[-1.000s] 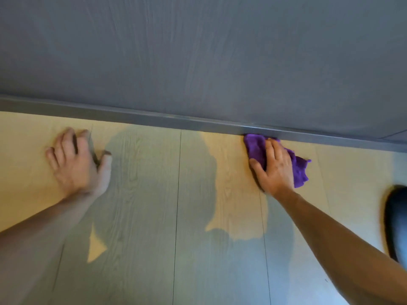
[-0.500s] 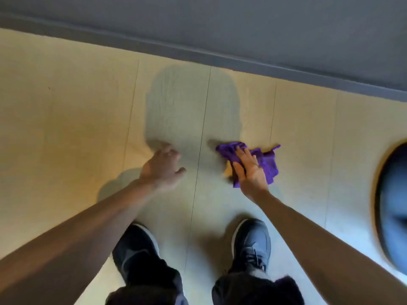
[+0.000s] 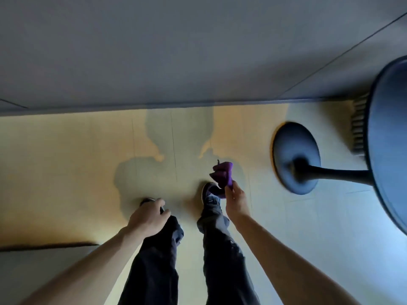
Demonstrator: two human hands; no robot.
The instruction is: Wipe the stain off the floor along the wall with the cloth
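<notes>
I look down from standing height at the pale wooden floor [image 3: 66, 164] and the grey wall [image 3: 176, 51] with its skirting strip [image 3: 154, 105]. My right hand [image 3: 235, 201] holds the bunched purple cloth [image 3: 223, 175] in the air above my right shoe, well off the floor. My left hand [image 3: 149, 216] hangs over my left leg with its fingers curled and nothing in it. My shadow falls on the floor along the wall, and no stain shows there.
A round stool or table [image 3: 387, 139] with a dark disc base [image 3: 295, 157] and slanted post stands on the right near the wall. My legs and shoes [image 3: 210, 194] fill the lower middle. A dark edge [image 3: 44, 246] lies at the lower left.
I have risen from the floor to standing. The right hand lifted the cloth off the floor. The left hand came off the floor and back over my leg.
</notes>
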